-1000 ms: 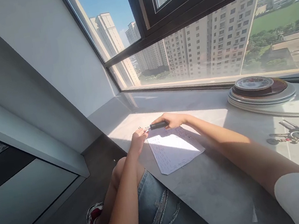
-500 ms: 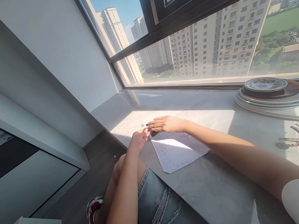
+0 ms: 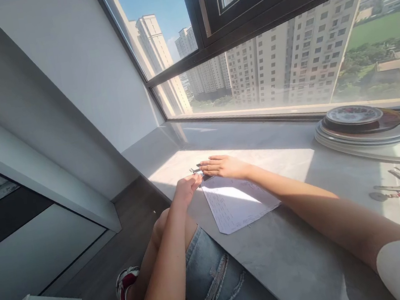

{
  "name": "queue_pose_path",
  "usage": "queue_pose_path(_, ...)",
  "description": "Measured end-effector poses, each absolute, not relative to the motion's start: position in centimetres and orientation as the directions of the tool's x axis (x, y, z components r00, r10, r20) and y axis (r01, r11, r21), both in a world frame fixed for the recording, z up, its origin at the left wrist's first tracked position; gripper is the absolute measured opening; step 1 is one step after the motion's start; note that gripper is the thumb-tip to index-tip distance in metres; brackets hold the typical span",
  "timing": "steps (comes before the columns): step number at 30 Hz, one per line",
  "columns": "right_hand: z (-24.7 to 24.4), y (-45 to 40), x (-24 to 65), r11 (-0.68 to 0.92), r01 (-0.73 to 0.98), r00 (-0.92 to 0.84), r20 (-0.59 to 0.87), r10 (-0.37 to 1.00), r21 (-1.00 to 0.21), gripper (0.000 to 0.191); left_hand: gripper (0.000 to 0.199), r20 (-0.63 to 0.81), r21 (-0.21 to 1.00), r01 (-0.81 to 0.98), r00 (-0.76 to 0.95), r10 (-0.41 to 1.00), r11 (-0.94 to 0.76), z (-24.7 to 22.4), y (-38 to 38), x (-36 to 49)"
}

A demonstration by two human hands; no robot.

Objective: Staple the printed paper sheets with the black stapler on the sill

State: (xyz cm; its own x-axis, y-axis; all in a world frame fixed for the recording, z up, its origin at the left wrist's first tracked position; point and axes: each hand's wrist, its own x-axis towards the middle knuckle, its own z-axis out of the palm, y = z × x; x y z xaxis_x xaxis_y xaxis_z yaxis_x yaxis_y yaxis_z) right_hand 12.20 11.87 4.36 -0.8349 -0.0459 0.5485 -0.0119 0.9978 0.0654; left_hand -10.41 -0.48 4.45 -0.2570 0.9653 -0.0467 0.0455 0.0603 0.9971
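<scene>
The right hand [image 3: 228, 167], fingers extended, covers most of a dark object [image 3: 209, 176] at the far edge of a white handwritten paper sheet [image 3: 236, 204] on the grey marbled window ledge [image 3: 286, 252], beside the bunched left hand [image 3: 186, 190], though I cannot tell whether either grips anything.

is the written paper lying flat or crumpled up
Lying flat: the paper rests on the ledge, its written face up and near edges straight. Its far edge, by the right hand, is partly hidden.
</scene>
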Motion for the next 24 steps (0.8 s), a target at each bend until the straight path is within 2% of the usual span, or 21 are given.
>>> queue_pose_path(7, 3.8, 11.2, 11.9, 0.996, -0.035, -0.847, 0.527, -0.073, 0.082, 0.047, 0.027, -0.07, 0.998, -0.012, -0.246, 0.967, 0.069, 4.6, -0.4, -10.4)
queue_pose_path(10, 3.4, 11.1, 11.8, 0.999, -0.024, -0.844, 0.535, -0.032, 0.021, 0.05, 0.027, -0.077, 0.997, -0.019, -0.245, 0.966, 0.075, 4.5, -0.5, -10.4)
queue_pose_path(13, 3.4, 11.5, 12.2, 0.986, 0.064, -0.813, 0.565, 0.141, -0.154, 0.057, 0.023, -0.081, 0.997, -0.019, -0.276, 0.958, 0.079, 4.5, -0.5, -10.4)
queue_pose_path(15, 3.6, 11.8, 12.5, 0.918, 0.123, -0.76, 0.559, 0.331, -0.377, 0.054, 0.022, -0.074, 0.997, -0.027, -0.317, 0.945, 0.069, 4.5, -0.6, -10.4)
queue_pose_path(17, 4.0, 12.2, 12.9, 0.775, 0.122, -0.734, 0.469, 0.491, -0.621, 0.042, 0.025, -0.059, 0.998, -0.031, -0.376, 0.925, 0.051, 4.5, -0.6, -10.4)
queue_pose_path(19, 4.3, 12.4, 13.3, 0.624, 0.105, -0.768, 0.335, 0.545, -0.774, 0.027, 0.03, -0.033, 0.999, -0.017, -0.435, 0.9, 0.028, 4.6, -0.6, -10.3)
queue_pose_path(21, 4.4, 12.5, 13.7, 0.547, 0.11, -0.822, 0.233, 0.519, -0.83, 0.022, 0.036, 0.004, 1.0, 0.006, -0.464, 0.886, -0.001, 4.7, -0.5, -10.3)
queue_pose_path(24, 4.5, 12.4, 14.1, 0.543, 0.135, -0.87, 0.164, 0.466, -0.829, 0.025, 0.04, 0.045, 0.999, 0.018, -0.43, 0.902, -0.041, 4.8, -0.4, -10.0)
